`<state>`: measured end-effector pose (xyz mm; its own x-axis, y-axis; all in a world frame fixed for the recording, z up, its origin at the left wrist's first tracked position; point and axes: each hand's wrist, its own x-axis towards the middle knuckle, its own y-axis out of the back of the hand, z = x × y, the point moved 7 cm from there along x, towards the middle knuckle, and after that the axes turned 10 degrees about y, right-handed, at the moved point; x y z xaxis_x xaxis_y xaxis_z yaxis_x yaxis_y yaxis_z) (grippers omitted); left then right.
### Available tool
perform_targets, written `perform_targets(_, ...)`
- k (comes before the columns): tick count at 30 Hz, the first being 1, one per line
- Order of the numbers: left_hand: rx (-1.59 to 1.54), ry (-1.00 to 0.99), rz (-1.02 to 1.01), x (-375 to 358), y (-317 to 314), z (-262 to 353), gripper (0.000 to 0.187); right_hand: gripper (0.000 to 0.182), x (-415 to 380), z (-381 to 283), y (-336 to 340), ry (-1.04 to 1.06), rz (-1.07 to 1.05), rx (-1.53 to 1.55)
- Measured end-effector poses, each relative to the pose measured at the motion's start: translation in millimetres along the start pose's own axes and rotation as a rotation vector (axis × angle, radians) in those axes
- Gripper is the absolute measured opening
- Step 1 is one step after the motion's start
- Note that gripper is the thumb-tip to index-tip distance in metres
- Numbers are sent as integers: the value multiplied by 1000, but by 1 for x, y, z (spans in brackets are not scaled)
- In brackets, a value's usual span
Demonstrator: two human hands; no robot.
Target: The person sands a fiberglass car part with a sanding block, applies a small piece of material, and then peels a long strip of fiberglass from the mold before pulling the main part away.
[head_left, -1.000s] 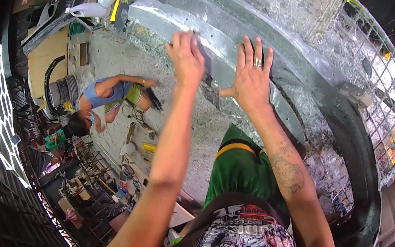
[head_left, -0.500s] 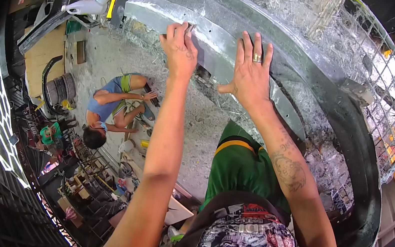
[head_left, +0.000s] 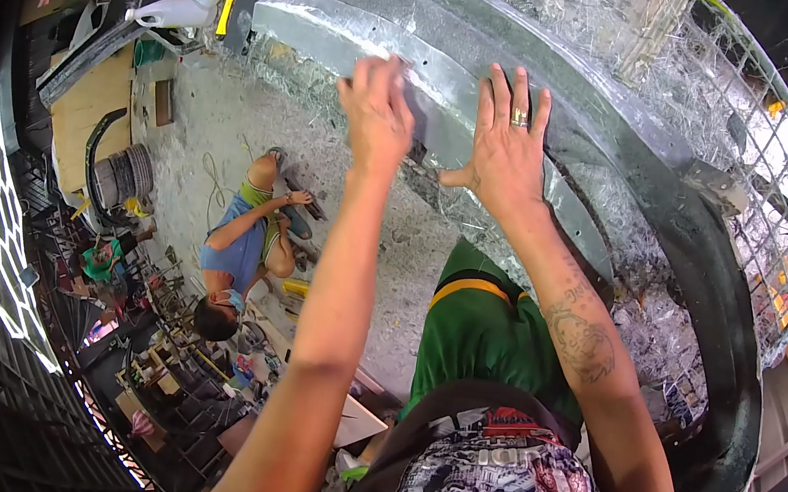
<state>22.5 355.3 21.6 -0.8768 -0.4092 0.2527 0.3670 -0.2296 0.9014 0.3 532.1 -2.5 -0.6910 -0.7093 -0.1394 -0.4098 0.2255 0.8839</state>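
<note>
A long curved grey panel (head_left: 315,22) with small holes and whitish smears lies inside a larger dark frame (head_left: 627,168). My left hand (head_left: 379,115) has its fingers curled on the panel's pale edge; they are blurred, and what is under them is hidden. To its right, my right hand (head_left: 507,146) rests flat on the panel with fingers spread and thumb out, a ring on one finger. It holds nothing. Rough, fibrous material shows along the panel's lower edge.
A person in a blue top (head_left: 237,249) crouches on the floor at left. A whitish bottle (head_left: 173,14) lies at upper left near a yellow strip (head_left: 225,13). Wire mesh (head_left: 777,169) stands at right. Tools and clutter (head_left: 185,368) fill the lower left.
My left hand has moved right along the panel, closer to my right hand, which stays nearly in place. The crouching person has shifted right and turned.
</note>
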Motion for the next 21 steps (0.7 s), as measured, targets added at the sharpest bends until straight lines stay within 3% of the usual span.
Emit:
perform_targets(2,-20,54,19,6,1,2,29,140,-5,-1,-1,-8,-13,0)
perform_targets(5,-43,72,-1,-41,-2,37,28,140,4,1,3,-9,-12,-20)
perform_targets(10,-48,79,-11,2,1,8,28,140,-3,1,-3,-1,16,15)
perform_targets(14,-56,82,-22,-54,2,46,25,139,3,1,0,-4,17,-20)
perform_targets(17,-64,12,-41,-10,-1,15,27,140,1,0,-2,-1,32,1)
perform_targets(18,-49,75,-21,-2,-5,7,28,142,-1,0,-1,-9,68,51)
perform_targets(21,-106,26,55,-47,-1,41,28,143,-1,0,-2,-10,45,-10)
